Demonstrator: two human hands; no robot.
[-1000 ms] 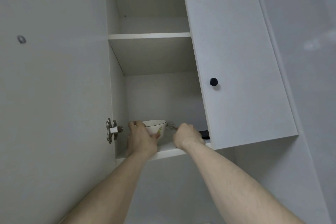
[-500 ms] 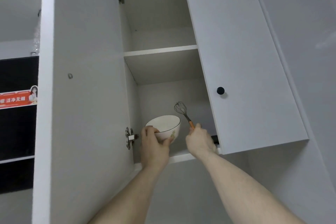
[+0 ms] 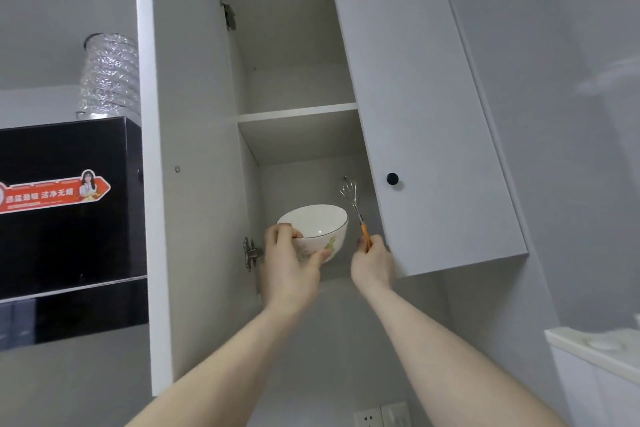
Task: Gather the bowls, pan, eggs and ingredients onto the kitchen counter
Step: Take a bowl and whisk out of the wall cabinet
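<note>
A white bowl (image 3: 318, 227) with a dark rim line and a floral print is held up in front of the open wall cabinet's lower shelf. My left hand (image 3: 289, 262) grips it, fingers over the rim and thumb on the outer wall. My right hand (image 3: 372, 263) grips the orange handle of a small wire whisk (image 3: 351, 198), whose wires point up into the cabinet. Both arms reach upward. No pan, eggs or other ingredients are in view.
The cabinet's left door (image 3: 183, 166) stands open; the right door (image 3: 426, 121) with a black knob is shut. A black range hood (image 3: 65, 229) with a silver duct (image 3: 109, 76) hangs at left. A white appliance top (image 3: 595, 347) sits lower right; wall sockets (image 3: 381, 416) below.
Both hands have lifted the bowl and the whisk off the lower shelf and drawn them out and toward me. The view has pulled back and shifted left, showing the range hood.
</note>
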